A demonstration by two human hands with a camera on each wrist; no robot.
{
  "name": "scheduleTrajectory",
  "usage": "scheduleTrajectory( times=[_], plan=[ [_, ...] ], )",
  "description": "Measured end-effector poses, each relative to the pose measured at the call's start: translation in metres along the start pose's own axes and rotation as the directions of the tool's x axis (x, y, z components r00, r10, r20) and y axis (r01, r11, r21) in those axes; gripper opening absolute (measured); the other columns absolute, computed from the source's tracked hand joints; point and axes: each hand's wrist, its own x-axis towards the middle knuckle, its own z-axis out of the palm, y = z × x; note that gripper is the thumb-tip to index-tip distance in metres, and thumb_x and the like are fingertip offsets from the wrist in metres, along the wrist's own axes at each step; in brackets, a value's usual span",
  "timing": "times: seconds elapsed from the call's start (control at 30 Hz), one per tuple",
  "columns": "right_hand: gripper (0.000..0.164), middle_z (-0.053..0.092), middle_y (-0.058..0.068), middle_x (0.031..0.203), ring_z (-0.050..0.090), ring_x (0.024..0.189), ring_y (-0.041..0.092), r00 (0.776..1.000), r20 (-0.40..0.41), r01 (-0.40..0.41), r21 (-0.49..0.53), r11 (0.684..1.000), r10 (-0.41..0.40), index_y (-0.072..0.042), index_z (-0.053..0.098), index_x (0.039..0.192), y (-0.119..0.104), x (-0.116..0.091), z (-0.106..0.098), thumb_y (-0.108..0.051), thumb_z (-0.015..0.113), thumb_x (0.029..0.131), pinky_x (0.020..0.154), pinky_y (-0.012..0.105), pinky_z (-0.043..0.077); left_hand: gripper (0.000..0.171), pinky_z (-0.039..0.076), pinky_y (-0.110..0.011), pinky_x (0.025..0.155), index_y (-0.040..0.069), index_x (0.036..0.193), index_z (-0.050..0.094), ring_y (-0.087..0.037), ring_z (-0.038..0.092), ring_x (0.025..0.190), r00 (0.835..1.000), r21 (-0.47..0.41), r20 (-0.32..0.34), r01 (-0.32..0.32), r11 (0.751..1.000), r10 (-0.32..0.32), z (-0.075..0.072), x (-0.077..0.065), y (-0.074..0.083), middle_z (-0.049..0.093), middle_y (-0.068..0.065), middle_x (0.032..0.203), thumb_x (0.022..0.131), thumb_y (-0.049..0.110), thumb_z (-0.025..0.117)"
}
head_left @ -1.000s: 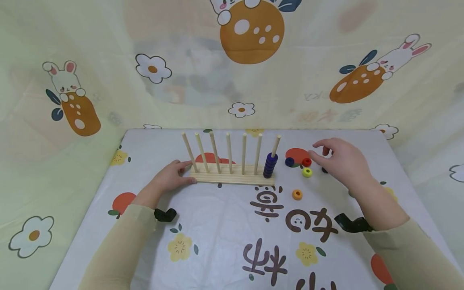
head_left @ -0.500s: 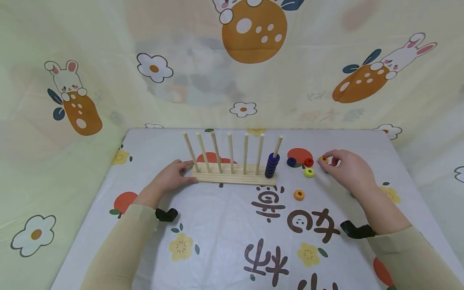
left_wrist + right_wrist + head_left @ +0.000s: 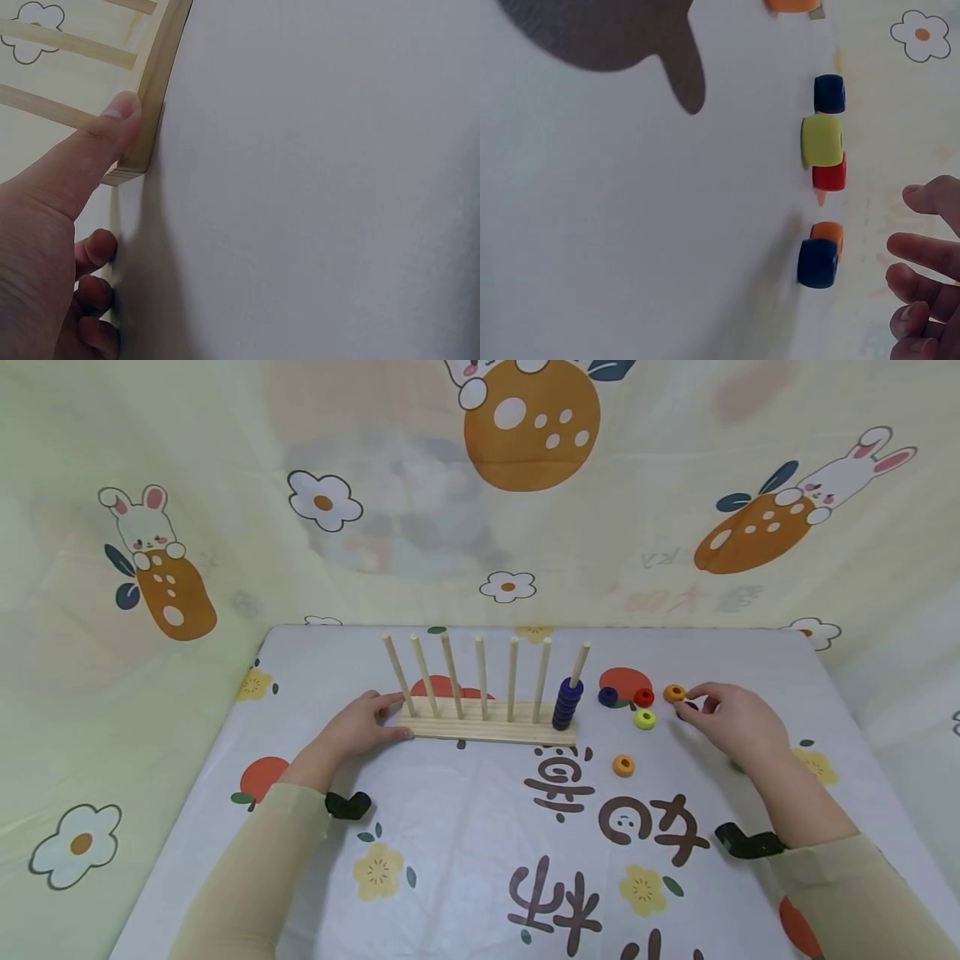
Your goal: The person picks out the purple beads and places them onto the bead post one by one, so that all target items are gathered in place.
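A wooden peg stand (image 3: 480,728) with several upright pegs lies on the table; its rightmost peg carries a stack of dark blue beads (image 3: 567,702). My left hand (image 3: 358,725) grips the stand's left end, thumb (image 3: 112,127) on the front edge, other fingers behind. At the right, my right hand (image 3: 742,728) is held with thumb and index finger parted at a loose dark blue bead (image 3: 817,263). In the right wrist view those fingertips stand apart from it. An orange bead (image 3: 674,693) sits just behind that bead.
Other loose beads lie right of the stand: a dark blue bead (image 3: 608,696), a red bead (image 3: 644,697), a lime bead (image 3: 644,719) and a nearer orange bead (image 3: 623,766). A printed cloth (image 3: 450,827) covers the table, and a patterned curtain (image 3: 420,543) hangs behind.
My right hand has moved right and slightly nearer, from beside the red bead, past the far orange bead, to the dark blue bead. The left hand keeps its grip on the stand.
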Motion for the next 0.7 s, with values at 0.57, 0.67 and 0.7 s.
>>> scheduleTrajectory(
  times=[0.57, 0.67, 0.7],
  plan=[
    [0.056, 0.060, 0.024, 0.100, 0.053, 0.083, 0.034, 0.993, 0.075, -0.091, -0.005, 0.996, 0.091, 0.004, 0.056, 0.124, 0.013, 0.005, 0.006, -0.042, 0.066, 0.093, 0.063, 0.040, 0.044, 0.080, 0.042, -0.040, 0.085, 0.027, 0.149, 0.047, -0.024, 0.049, 0.098, 1.000, 0.000, -0.002, -0.014, 1.000, 0.014, -0.002, 0.000, 0.000, 0.051, -0.006, 0.107, 0.080, 0.051, 0.079],
    [0.057, 0.060, 0.026, 0.102, 0.054, 0.084, 0.035, 0.992, 0.081, -0.092, -0.008, 0.996, 0.092, 0.005, 0.056, 0.124, 0.014, 0.007, 0.008, -0.042, 0.066, 0.093, 0.063, 0.040, 0.044, 0.080, 0.042, -0.040, 0.083, 0.026, 0.149, 0.048, -0.024, 0.049, 0.097, 1.000, -0.002, 0.000, -0.024, 1.000, 0.024, -0.003, 0.000, 0.000, 0.051, -0.006, 0.106, 0.080, 0.051, 0.079],
    [0.057, 0.060, 0.026, 0.103, 0.054, 0.084, 0.035, 0.992, 0.083, -0.092, -0.009, 0.996, 0.093, 0.006, 0.056, 0.124, 0.015, 0.007, 0.008, -0.042, 0.065, 0.093, 0.063, 0.041, 0.044, 0.080, 0.042, -0.040, 0.083, 0.025, 0.149, 0.048, -0.024, 0.049, 0.097, 1.000, -0.002, 0.000, -0.024, 1.000, 0.024, -0.003, -0.001, 0.000, 0.051, -0.006, 0.106, 0.080, 0.051, 0.080]
  ],
)
